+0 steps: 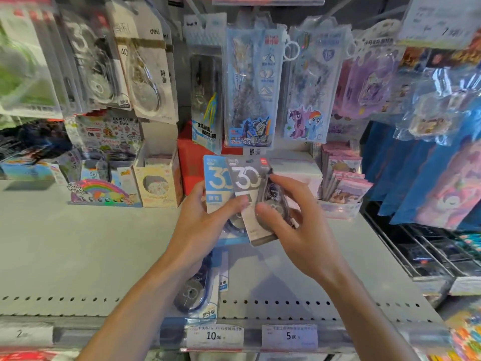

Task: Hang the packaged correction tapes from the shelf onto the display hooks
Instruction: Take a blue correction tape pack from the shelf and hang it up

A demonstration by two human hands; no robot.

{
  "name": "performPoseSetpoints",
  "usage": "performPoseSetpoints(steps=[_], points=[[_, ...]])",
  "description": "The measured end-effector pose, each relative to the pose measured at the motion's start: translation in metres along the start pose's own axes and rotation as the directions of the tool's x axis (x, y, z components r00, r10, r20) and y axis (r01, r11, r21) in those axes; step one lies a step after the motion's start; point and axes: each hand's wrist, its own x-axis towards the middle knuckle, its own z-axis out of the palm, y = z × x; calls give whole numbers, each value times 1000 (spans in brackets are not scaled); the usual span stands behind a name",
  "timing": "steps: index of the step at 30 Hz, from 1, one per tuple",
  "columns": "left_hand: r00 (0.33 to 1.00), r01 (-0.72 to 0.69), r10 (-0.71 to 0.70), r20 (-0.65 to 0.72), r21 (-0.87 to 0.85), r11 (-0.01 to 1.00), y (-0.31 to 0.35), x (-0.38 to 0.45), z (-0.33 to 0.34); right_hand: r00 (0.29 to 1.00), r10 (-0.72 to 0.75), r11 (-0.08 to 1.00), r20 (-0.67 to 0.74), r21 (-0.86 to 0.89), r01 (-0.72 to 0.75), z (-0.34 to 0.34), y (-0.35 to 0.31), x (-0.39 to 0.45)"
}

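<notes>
Holding two packaged correction tapes above the grey shelf (78, 243), both hands are seen close together at the centre of the view. A blue-carded pack (214, 183) printed with a large "30" is gripped by the left hand (205, 230), its thumb laid across the card's lower front. A grey-carded pack (250, 194), also marked "30", overlaps the blue one on its right and is pinched by the right hand (291, 230), with the thumb on the clear blister and a fingertip at the card's upper right edge. Both packs are held upright, slightly fanned, clear of the shelf.

A third correction tape pack (203, 290), blue-trimmed, is lying flat on the shelf near its front edge, partly hidden beneath the left forearm. Price labels (216, 334) reading 10.00 and 5.00 are fixed along the near shelf lip.

At the far upper left, more grey correction tape packs (145, 74) are already hung on display hooks, which cannot be made out clearly. To their right, ruler sets (250, 95) in clear sleeves are hung, one bearing cartoon ponies (307, 121). Small cardboard display boxes (158, 183) are stood along the back of the shelf, and a red box (190, 168) is placed behind the held packs.
</notes>
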Motion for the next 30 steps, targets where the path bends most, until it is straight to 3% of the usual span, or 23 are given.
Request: performPoseSetpoints(steps=[10,16,23,30], points=[[991,-127,127,-31,-23,992,34,11,-83,984,152,928,94,330,-175,66,-34,28],[970,-245,245,-3,19,969,58,26,-171,985,172,879,-9,452,-150,138,-65,43],[919,-394,390,53,126,911,103,51,-282,976,129,892,-178,451,-36,221,-105,52],[865,-500,480,147,164,850,143,62,-329,939,142,905,-313,425,4,259,-137,58]])
